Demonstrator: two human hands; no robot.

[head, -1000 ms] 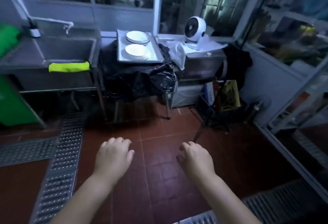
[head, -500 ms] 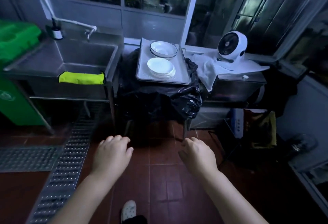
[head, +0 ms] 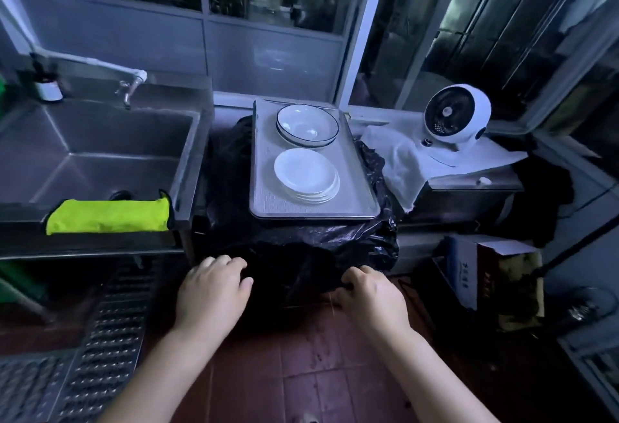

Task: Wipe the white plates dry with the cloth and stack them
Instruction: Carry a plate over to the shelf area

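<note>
Hands hover low before a bench draped in black plastic sheeting. The left hand and right hand are both empty, with fingers loosely curled. Whether the right fingertips brush the plastic cannot be told.

Beyond them, on the bench top, a grey rectangular metal tray carries a stack of plain white plates near its front. Blue-rimmed white bowls sit behind the plates.

Nothing is wiped yet, so fetching a cloth looks like the first step. A folded yellow-green cloth lies over the front rim of the steel sink on the left, well apart from the plates. A white cloth lies under a round white fan on the right.

Each plate is best lifted straight up, clear of the tray's raised lip. The bare tray surface beside the stack gives narrow room for a dry pile.
</note>
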